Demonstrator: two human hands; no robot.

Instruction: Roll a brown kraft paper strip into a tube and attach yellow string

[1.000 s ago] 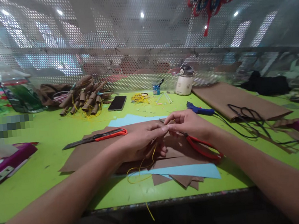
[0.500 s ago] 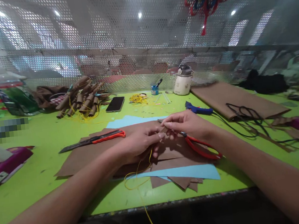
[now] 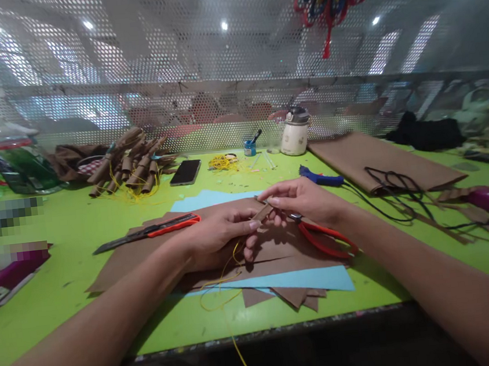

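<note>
Between my two hands is a small strip of brown paper (image 3: 263, 212). My left hand (image 3: 227, 231) pinches its near end between thumb and fingers, and my right hand (image 3: 301, 200) pinches the far end. A yellow string (image 3: 222, 279) hangs from beneath my left hand and trails over the table's front edge. Below lie brown paper sheets (image 3: 139, 258) with light blue paper (image 3: 320, 278) under them. Red-handled scissors (image 3: 327, 239) rest under my right wrist, their blades partly hidden. A box cutter (image 3: 149, 231) with an orange-red handle lies left of my left hand.
Rolled brown paper tubes (image 3: 138, 165) with yellow string, a phone (image 3: 186, 172) and a cream bottle (image 3: 295, 134) stand farther back. A blue glue gun (image 3: 320, 177) with a black cord (image 3: 396, 187) lies right, by folded brown paper (image 3: 382, 160). Purple power strips (image 3: 14, 277) sit at both sides.
My hands have drawn slightly apart, and more of the brown paper strip shows between them. The whole view has shifted a little.
</note>
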